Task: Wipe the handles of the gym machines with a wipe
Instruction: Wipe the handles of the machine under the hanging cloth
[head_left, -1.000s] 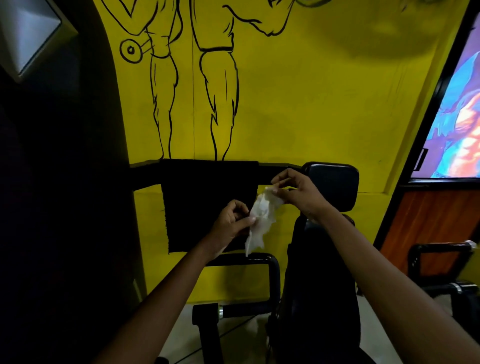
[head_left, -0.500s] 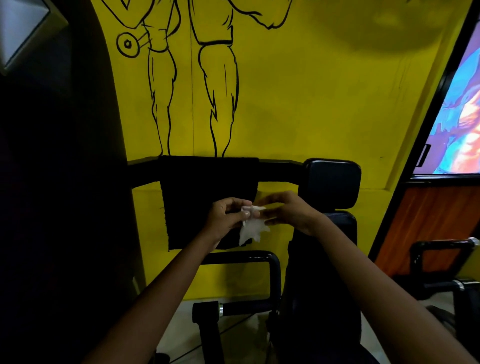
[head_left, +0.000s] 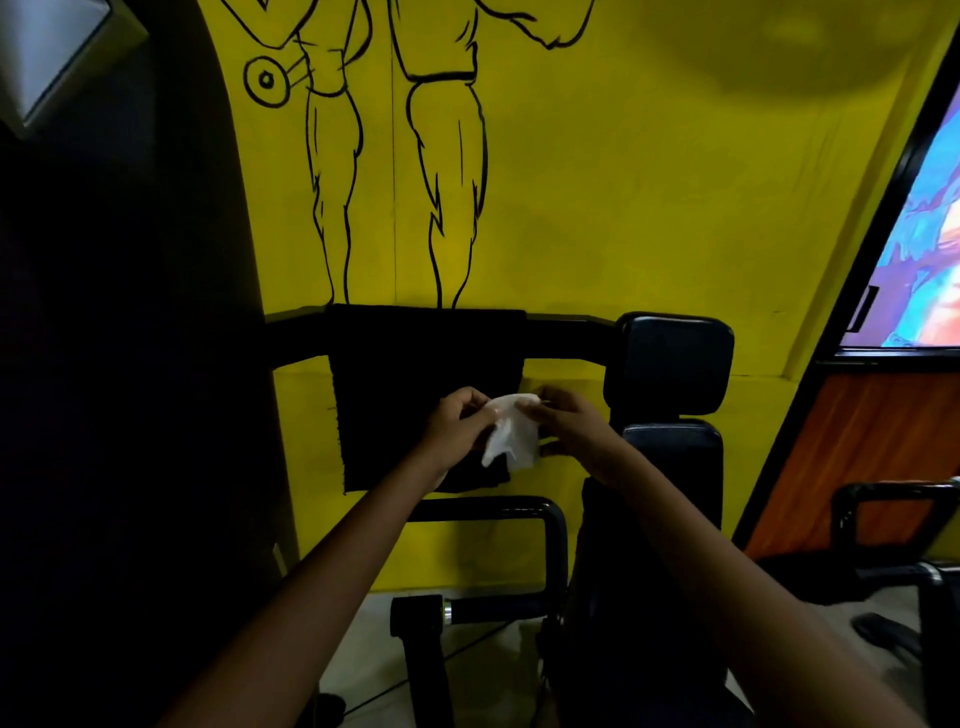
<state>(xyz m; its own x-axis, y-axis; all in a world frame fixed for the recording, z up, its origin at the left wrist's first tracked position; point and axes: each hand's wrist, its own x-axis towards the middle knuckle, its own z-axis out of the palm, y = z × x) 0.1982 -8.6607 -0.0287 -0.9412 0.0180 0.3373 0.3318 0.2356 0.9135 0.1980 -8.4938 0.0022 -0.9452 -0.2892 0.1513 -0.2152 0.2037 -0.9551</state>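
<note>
A crumpled white wipe (head_left: 511, 434) hangs in mid-air between my two hands, in front of the yellow wall. My left hand (head_left: 457, 426) pinches its upper left part. My right hand (head_left: 566, 423) pinches its upper right part with the fingers curled round the edge. Below the hands runs a black bent tube handle (head_left: 498, 505) of a gym machine. A short black grip with a silver collar (head_left: 431, 613) sticks out lower down. Neither hand touches a handle.
A black padded headrest (head_left: 672, 364) and seat back (head_left: 675, 452) stand just right of my hands. A black cloth (head_left: 415, 374) hangs over a black bar (head_left: 566, 340) on the wall. Another machine's black handle (head_left: 893, 493) is at the right edge, under a bright poster (head_left: 930, 249).
My right hand came down from the headrest to meet the left. The wipe, stretched long a second ago, is now bunched shorter between both hands.
</note>
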